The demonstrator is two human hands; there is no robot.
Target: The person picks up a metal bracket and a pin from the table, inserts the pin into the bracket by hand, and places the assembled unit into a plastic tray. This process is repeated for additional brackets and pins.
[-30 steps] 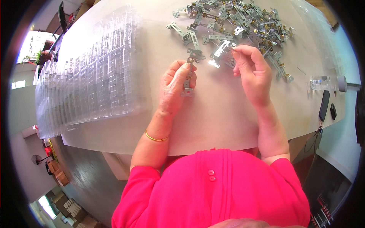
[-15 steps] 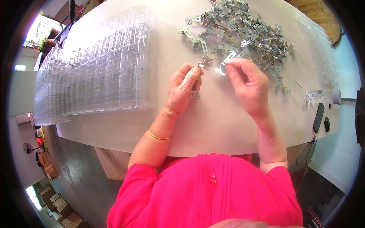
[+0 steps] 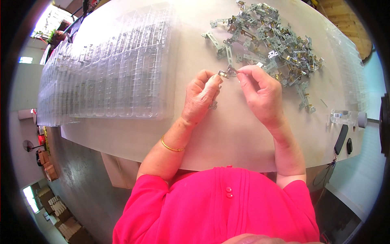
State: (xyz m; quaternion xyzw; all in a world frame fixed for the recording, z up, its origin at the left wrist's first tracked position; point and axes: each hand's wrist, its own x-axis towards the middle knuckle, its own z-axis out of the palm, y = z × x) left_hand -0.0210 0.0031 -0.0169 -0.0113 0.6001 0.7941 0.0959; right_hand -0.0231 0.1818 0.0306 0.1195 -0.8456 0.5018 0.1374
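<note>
Metal bracket (image 3: 226, 73), small and grey with a brassy bit on it, sits pinched between my two hands above the middle of the worktop (image 3: 227, 142), and from the head view that is the only camera I have to go by. My left hand (image 3: 201, 97) grips its left end, fingers curled tight and thumb pressed on top; a second small metal piece (image 3: 213, 105) seems tucked lower in that same hand, though I cannot tell how it is held. My right hand (image 3: 260, 91) meets the bracket from the right, thumb and forefinger narrowed onto its other end, the remaining fingers loosely folded. The bracket's long axis runs roughly left to right, spanning the small gap between the two sets of fingertips, so both hands are equally near and touching it. Just beyond the right hand, toward the far right corner, lies the pile of loose brackets (image 3: 272, 44), closer to that hand. Clear plastic trays (image 3: 113, 69) cover the far left side, well apart from the left hand.
</note>
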